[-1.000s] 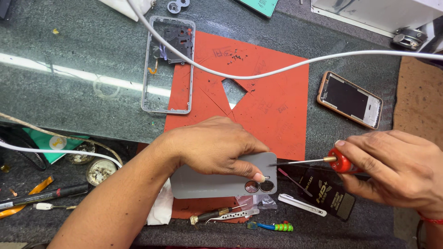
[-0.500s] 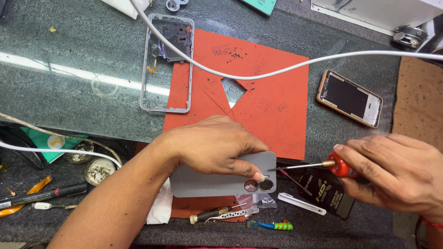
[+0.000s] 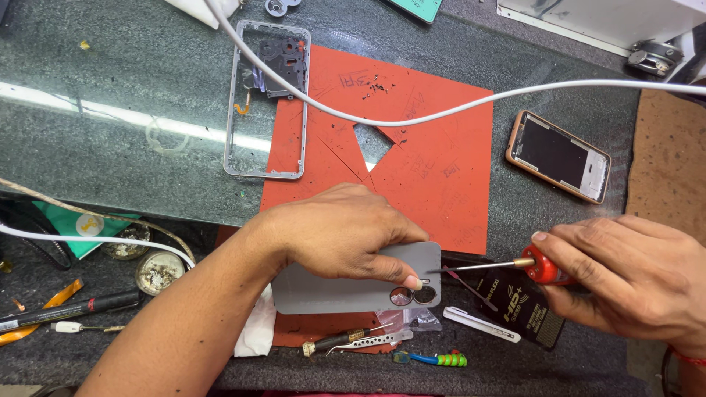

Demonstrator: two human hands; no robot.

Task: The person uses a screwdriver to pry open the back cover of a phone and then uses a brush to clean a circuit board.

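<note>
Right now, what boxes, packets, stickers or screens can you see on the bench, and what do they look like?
Phone screen: right of the red mat, a dark rectangle with a white border in a brown case, switched off.
Black packet: front right, partly under the right hand, a flat black rectangle with gold print.
Green packet: left edge, green with a round yellow mark, partly hidden.

Grey phone back cover (image 3: 346,294) lying flat on red mat; red-handled screwdriver (image 3: 507,266) lying level, tip touching cover's edge.
</note>
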